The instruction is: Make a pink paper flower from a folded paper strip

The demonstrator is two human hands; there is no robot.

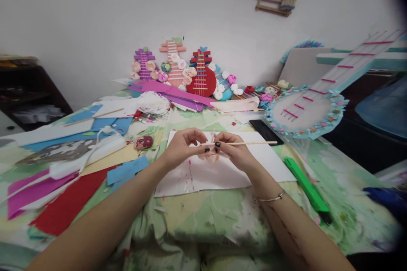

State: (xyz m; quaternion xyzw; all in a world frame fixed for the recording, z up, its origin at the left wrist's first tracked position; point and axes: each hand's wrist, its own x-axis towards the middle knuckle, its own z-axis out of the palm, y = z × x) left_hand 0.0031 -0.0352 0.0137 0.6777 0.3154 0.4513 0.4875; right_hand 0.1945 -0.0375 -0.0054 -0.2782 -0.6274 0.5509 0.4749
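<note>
Both my hands meet above a white paper sheet with reddish streaks on it. A thin wooden stick lies across my right hand, whose thumb and fingers are pinched round it, its free end pointing right. Facing it, my left hand has thumb and forefinger closed at the stick's left end. A pale pink, petal-like paper piece shows under and between the fingertips. The fingers hide exactly how each hand grips it.
A green utility knife and a black phone lie to the right. Coloured sheets, blue scraps and a white-corded glue gun crowd the left. Behind stand lute-shaped crafts and a large blue-rimmed one.
</note>
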